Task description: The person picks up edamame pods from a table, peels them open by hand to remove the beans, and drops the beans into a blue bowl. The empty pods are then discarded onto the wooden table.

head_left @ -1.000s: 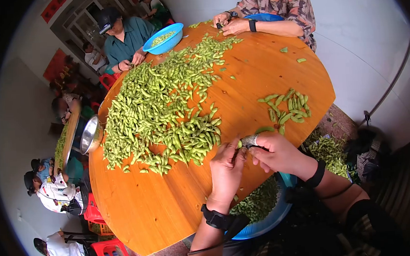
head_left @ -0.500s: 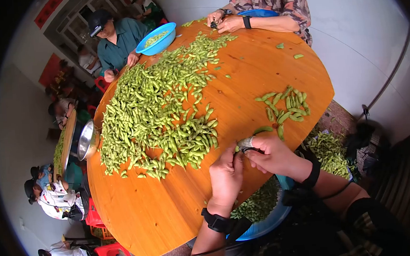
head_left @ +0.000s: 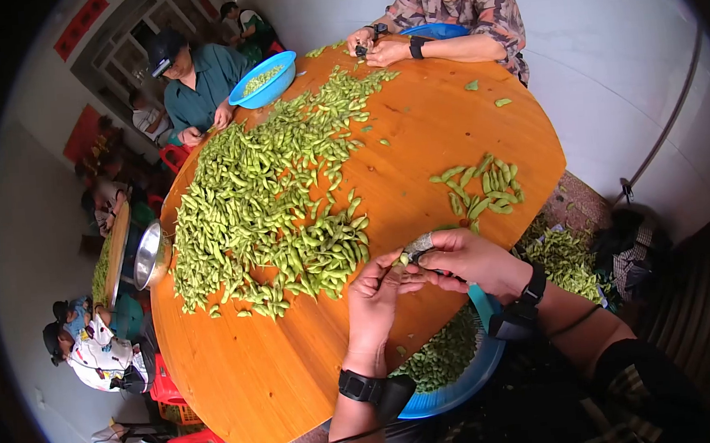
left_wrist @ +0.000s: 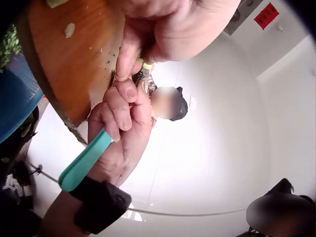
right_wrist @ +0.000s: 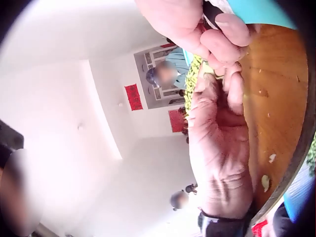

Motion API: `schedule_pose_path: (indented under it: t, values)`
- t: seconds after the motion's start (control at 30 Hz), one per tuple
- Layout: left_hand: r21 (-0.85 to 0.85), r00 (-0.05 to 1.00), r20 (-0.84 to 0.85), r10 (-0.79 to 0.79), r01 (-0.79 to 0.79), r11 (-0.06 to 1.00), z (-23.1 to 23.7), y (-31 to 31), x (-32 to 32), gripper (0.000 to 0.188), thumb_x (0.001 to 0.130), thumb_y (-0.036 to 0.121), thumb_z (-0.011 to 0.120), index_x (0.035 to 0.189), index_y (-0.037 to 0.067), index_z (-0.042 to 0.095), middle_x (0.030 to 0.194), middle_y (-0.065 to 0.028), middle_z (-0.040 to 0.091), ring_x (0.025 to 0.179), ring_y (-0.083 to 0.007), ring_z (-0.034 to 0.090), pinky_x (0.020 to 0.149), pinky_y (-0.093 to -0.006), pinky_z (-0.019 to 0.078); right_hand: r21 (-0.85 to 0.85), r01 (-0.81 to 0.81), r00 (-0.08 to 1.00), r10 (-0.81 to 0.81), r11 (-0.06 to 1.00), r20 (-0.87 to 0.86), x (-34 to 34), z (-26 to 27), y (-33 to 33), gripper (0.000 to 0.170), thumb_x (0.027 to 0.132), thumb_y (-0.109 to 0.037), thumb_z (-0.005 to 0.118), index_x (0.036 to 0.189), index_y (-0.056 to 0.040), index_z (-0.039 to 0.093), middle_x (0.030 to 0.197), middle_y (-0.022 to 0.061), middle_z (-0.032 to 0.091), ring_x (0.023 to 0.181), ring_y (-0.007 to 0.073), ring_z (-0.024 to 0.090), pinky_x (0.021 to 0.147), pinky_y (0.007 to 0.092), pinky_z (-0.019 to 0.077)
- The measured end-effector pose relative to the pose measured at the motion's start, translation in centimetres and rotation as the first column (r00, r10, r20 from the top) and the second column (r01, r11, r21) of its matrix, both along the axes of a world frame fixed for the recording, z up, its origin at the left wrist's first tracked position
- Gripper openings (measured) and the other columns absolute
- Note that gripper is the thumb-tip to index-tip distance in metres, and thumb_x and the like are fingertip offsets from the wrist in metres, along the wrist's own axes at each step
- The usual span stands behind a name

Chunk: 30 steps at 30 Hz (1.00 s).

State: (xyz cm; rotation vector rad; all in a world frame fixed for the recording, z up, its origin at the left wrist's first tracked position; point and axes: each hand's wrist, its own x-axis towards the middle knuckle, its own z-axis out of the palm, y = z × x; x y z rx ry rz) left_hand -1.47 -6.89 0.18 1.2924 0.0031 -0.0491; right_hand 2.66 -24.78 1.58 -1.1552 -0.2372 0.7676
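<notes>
Over the table's near edge, my left hand [head_left: 371,307] pinches a green pod [head_left: 405,259] between thumb and fingers. Close against it, my right hand [head_left: 483,262] curls round a tool with a teal handle [head_left: 481,303]. In the left wrist view that handle [left_wrist: 85,162] sticks out below the curled fingers of my right hand [left_wrist: 121,116]. The tool's working end is mostly hidden. A grey covering [head_left: 419,245] shows at my right index finger. In the right wrist view, the pod [right_wrist: 208,68] is at the fingertips of my left hand [right_wrist: 219,140].
A large pile of pods [head_left: 246,196] covers the table's [head_left: 259,384] far left, with a small group [head_left: 492,185] at the right. Below the edge stands a blue basin [head_left: 458,395] of shelled beans. Two people sit across, near a blue bowl [head_left: 267,89]. Pods lie on the floor [head_left: 563,256].
My right hand has turned, and the teal handle now shows below it. My left hand has shifted slightly left, its fingers spread more around the pod. The head view has moved a little.
</notes>
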Motion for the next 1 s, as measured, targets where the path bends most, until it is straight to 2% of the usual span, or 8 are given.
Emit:
schedule_pose_path:
  t: [0.17, 0.4, 0.5, 0.6, 0.73, 0.8, 0.83, 1.0]
  values:
    - [0.104, 0.996, 0.081, 0.038, -0.047, 0.993, -0.5, -0.2, 0.0, 0.016, 0.095, 0.003, 0.052, 0.109, -0.005, 0.055, 0.087, -0.0093, 0.065, 0.069, -0.0151, 0.065, 0.062, -0.0252, 0.0548, -0.135, 0.136, 0.96, -0.097, 0.982, 0.262, -1.7, 1.4, 1.0, 0.017, 0.094, -0.006, 0.049, 0.105, -0.0022, 0.062, 0.064, 0.0003, 0.055, 0.046, 0.005, 0.047, 0.039, 0.0202, 0.0345]
    - [0.28, 0.991, 0.118, 0.068, -0.099, 0.955, -0.3, -0.5, -0.7, 0.016, 0.093, -0.004, 0.045, 0.107, -0.004, 0.053, 0.079, -0.0067, 0.063, 0.06, -0.0105, 0.059, 0.053, -0.0223, 0.0483, -0.115, 0.21, 0.909, -0.15, 0.971, 0.39, -2.1, -0.2, 1.7, 0.019, 0.093, -0.005, 0.048, 0.105, -0.0017, 0.062, 0.061, -0.0009, 0.053, 0.046, 0.0044, 0.046, 0.041, 0.021, 0.0369]
    - [0.628, 0.987, 0.11, 0.114, -0.158, 0.762, 0.7, -0.2, -2.5, 0.015, 0.092, -0.002, 0.047, 0.102, -0.002, 0.058, 0.072, -0.0111, 0.062, 0.055, -0.0161, 0.06, 0.052, -0.0269, 0.0488, -0.181, 0.383, 0.872, -0.291, 0.906, 0.393, -0.7, -0.7, 0.5, 0.018, 0.09, -0.003, 0.049, 0.101, -0.0024, 0.063, 0.062, -0.0026, 0.052, 0.049, 0.0037, 0.045, 0.045, 0.0216, 0.0369]
    - [0.807, 0.989, 0.151, -0.002, -0.122, 0.578, 1.4, 0.6, -6.0, 0.009, 0.089, 0.0, 0.054, 0.092, 0.0, 0.062, 0.08, -0.0152, 0.064, 0.063, -0.0259, 0.062, 0.058, -0.0328, 0.051, -0.221, 0.536, 0.68, -0.261, 0.815, 0.685, 2.0, -3.2, -2.2, 0.009, 0.087, -0.003, 0.05, 0.09, 0.0017, 0.058, 0.057, 0.0029, 0.046, 0.053, 0.0079, 0.041, 0.048, 0.0275, 0.0355]
    - [0.88, 0.908, 0.384, -0.171, -0.303, 0.365, 2.8, 1.2, -6.5, 0.007, 0.086, 0.006, 0.059, 0.089, 0.003, 0.065, 0.084, -0.0132, 0.064, 0.073, -0.0262, 0.062, 0.064, -0.0354, 0.0503, -0.305, 0.557, 0.71, -0.252, 0.772, 0.658, 2.6, -2.9, -4.0, 0.008, 0.086, -0.002, 0.051, 0.08, 0.0028, 0.052, 0.056, 0.0067, 0.041, 0.053, 0.0104, 0.04, 0.048, 0.0305, 0.0342]
    - [0.911, 0.907, 0.405, -0.116, -0.39, 0.133, 3.2, 1.5, -4.7, 0.009, 0.083, 0.008, 0.063, 0.09, 0.003, 0.066, 0.086, -0.0152, 0.063, 0.082, -0.0336, 0.059, 0.068, -0.0404, 0.0503, -0.294, 0.571, 0.675, -0.235, 0.766, 0.699, 2.6, -3.0, -3.9, 0.014, 0.086, -0.003, 0.053, 0.075, 0.0024, 0.047, 0.055, 0.0091, 0.039, 0.052, 0.0119, 0.039, 0.048, 0.0324, 0.0335]
    - [0.916, 0.922, 0.387, 0.007, -0.385, 0.109, 3.2, 1.1, -3.4, 0.009, 0.083, 0.011, 0.063, 0.086, 0.003, 0.065, 0.084, -0.0169, 0.063, 0.078, -0.036, 0.061, 0.067, -0.043, 0.0505, -0.291, 0.568, 0.675, -0.234, 0.77, 0.7, 2.7, -3.0, -3.9, 0.014, 0.086, -0.003, 0.053, 0.075, 0.0024, 0.047, 0.055, 0.0091, 0.039, 0.052, 0.0119, 0.039, 0.048, 0.0324, 0.0335]
    - [0.944, 0.942, 0.323, 0.09, -0.315, -0.093, 0.6, 1.4, 3.0, 0.018, 0.086, 0.019, 0.059, 0.078, 0.003, 0.061, 0.088, -0.0193, 0.063, 0.072, -0.039, 0.063, 0.064, -0.0455, 0.0519, -0.246, 0.556, 0.64, -0.22, 0.794, 0.736, 2.6, -3.4, -4.0, 0.009, 0.086, -0.004, 0.054, 0.081, 0.0028, 0.05, 0.057, 0.0132, 0.043, 0.051, 0.0145, 0.043, 0.048, 0.034, 0.0354]
